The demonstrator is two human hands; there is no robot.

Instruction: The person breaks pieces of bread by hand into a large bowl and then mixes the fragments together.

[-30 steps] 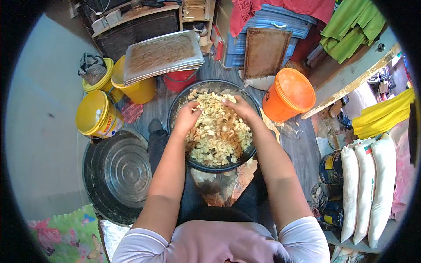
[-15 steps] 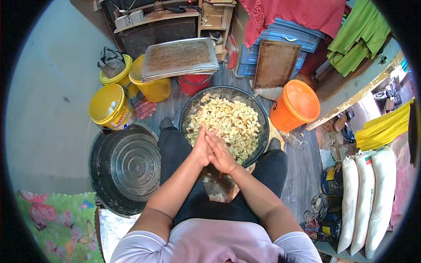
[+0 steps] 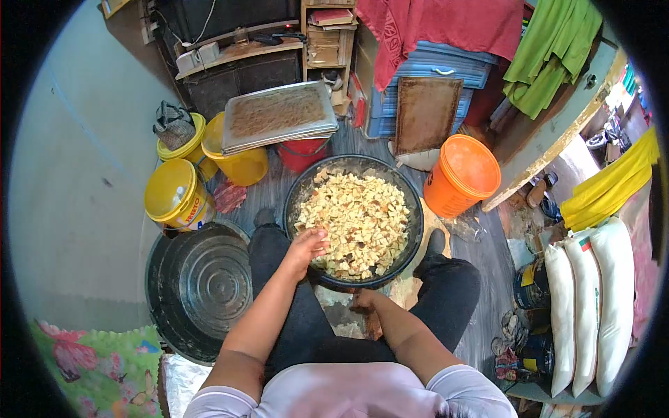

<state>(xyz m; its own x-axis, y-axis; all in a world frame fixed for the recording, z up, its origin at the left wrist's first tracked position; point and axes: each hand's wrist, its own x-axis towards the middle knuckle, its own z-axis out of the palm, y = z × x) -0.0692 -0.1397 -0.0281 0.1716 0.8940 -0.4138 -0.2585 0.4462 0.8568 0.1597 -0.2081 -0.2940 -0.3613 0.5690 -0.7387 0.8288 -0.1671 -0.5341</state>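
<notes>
Between my knees stands a round black basin [image 3: 416, 245], filled with pale, broken bread-like pieces [image 3: 355, 219], some with brown edges. My left hand [image 3: 306, 251] is over the basin's near-left rim, its fingers loosely bent and pointing right above the pieces. Nothing shows in that hand. Low under the near rim, close to the floor, is my right hand [image 3: 366, 299]. Its fingers are in shadow and partly hidden, so whether they touch or hold anything is unclear.
A large black tub [image 3: 216, 275] stands by my left leg. Yellow buckets [image 3: 178, 195], a red bucket [image 3: 303, 155] and stacked metal trays [image 3: 279, 118] are behind. An orange bucket [image 3: 463, 174] stands right of the basin. Full white sacks [image 3: 589, 306] lie at the far right.
My hands were pressed together over the basin and have separated. The left moved to the near-left rim; the right dropped below the near rim. My right knee has shifted outward.
</notes>
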